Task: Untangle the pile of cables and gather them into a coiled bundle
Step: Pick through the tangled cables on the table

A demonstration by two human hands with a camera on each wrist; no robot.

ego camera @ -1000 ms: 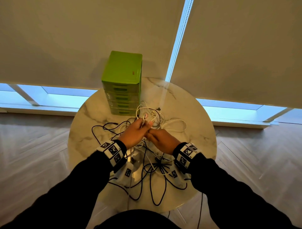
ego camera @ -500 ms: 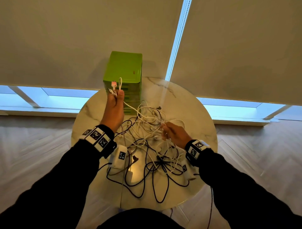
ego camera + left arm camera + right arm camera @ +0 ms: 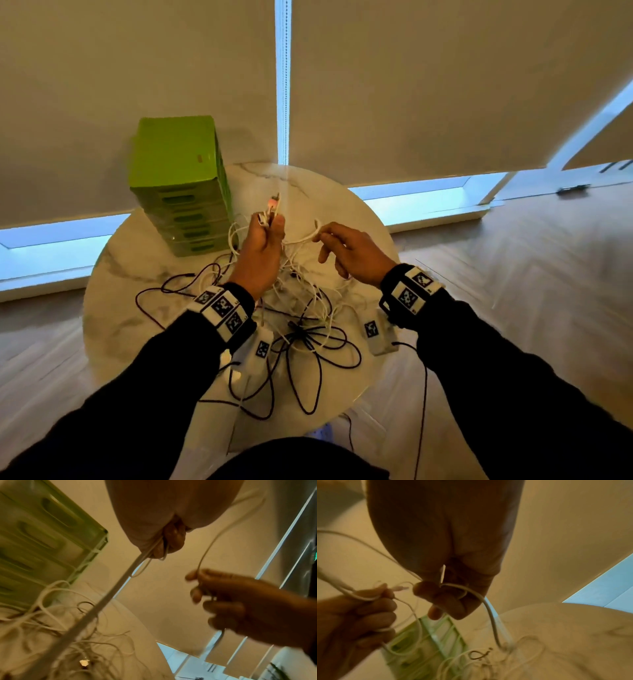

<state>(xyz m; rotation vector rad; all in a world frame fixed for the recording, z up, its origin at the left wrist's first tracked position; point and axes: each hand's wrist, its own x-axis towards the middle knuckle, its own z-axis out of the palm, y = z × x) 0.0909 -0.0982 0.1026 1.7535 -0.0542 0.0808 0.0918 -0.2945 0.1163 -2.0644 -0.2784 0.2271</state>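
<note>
A tangle of white and black cables (image 3: 308, 318) lies on the round marble table (image 3: 144, 274). My left hand (image 3: 265, 236) is raised above the pile and grips white cable ends, with a pink-tipped plug (image 3: 273, 202) sticking up from the fist. From that fist a white cable (image 3: 303, 240) runs to my right hand (image 3: 342, 250), which pinches it between thumb and forefinger. In the left wrist view the white cable (image 3: 211, 543) arcs down into my right hand (image 3: 223, 601). In the right wrist view my right hand's fingers (image 3: 440, 595) hold the white cable (image 3: 488, 605), and my left hand (image 3: 359, 615) is beside it.
A green stack of small drawers (image 3: 178, 185) stands at the table's back left, close behind my left hand. Black cable loops (image 3: 308, 377) spread toward the near table edge, and one black cable (image 3: 424, 394) hangs off the right. Roller blinds hang behind the table.
My left hand has come down and back from the drawers toward the centre. My right hand has lifted off the pile, pulling a white cable up beside the left hand.
</note>
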